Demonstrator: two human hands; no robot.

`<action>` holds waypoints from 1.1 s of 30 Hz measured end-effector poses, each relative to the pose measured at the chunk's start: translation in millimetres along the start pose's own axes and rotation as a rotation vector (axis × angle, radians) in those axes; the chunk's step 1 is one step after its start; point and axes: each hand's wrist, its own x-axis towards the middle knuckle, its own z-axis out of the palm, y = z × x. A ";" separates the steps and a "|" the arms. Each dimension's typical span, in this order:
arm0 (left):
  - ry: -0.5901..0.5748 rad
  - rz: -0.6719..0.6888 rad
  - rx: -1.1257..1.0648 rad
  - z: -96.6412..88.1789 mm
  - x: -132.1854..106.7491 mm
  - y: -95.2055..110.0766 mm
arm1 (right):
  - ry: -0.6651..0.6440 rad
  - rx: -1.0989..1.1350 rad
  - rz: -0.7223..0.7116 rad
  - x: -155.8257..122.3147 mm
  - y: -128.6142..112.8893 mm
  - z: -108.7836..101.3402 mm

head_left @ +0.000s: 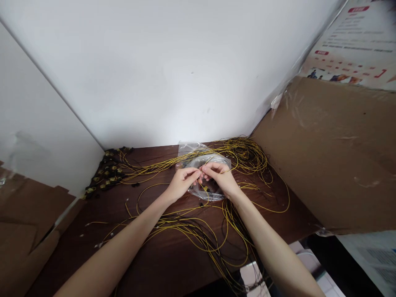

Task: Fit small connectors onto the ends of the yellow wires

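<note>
a white wall (173,74) backs the brown desk (161,264) at twelve, and a cardboard panel (324,156) at three probably keeps things from sliding off. the far bundle (247,152) of yellow and black wires runs from ten to one, stretched out perhaps so strands stay apart; the near bundle (198,235) curves at six. at the dial's centre, the left hand (182,181) and right hand (224,177) meet over a clear plastic bag (192,146), fingers pinched narrow on a thin yellow wire (200,181), a grip that seems suited to something so fine. dark connectors (108,171) cluster at ten, tiny white tips (99,245) at eight.
</note>
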 end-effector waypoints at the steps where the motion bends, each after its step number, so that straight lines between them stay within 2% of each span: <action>1: 0.001 0.003 0.004 -0.1 0.0 -0.2 | -0.013 -0.008 0.001 -0.2 0.2 0.3; 5: 0.000 -0.001 -0.009 0.3 0.4 -0.1 | 0.033 0.008 -0.028 -0.1 0.4 0.1; 10: -0.010 -0.013 -0.002 0.4 1.0 -1.0 | 0.218 0.037 -0.102 1.3 -1.5 -3.3; 12: -0.014 -0.018 0.008 0.3 1.0 -1.7 | 0.250 0.048 -0.107 1.4 -2.3 -4.4; 18: -0.015 -0.013 0.017 0.6 0.6 -1.1 | 0.188 0.106 -0.067 1.9 -1.0 -4.9; 23: -0.032 -0.008 0.041 -0.5 0.6 -1.5 | 0.056 0.044 -0.017 0.6 0.0 -0.9; 26: -0.034 -0.006 0.054 -1.0 0.5 -2.5 | 0.031 0.011 -0.024 -0.8 0.0 1.2; 29: -0.033 -0.005 0.055 -0.8 0.7 -3.8 | 0.093 -0.011 -0.082 -0.7 -0.5 0.4; 33: -0.033 -0.012 0.063 -0.7 1.4 -6.2 | 0.256 0.046 -0.156 1.1 -2.2 -3.0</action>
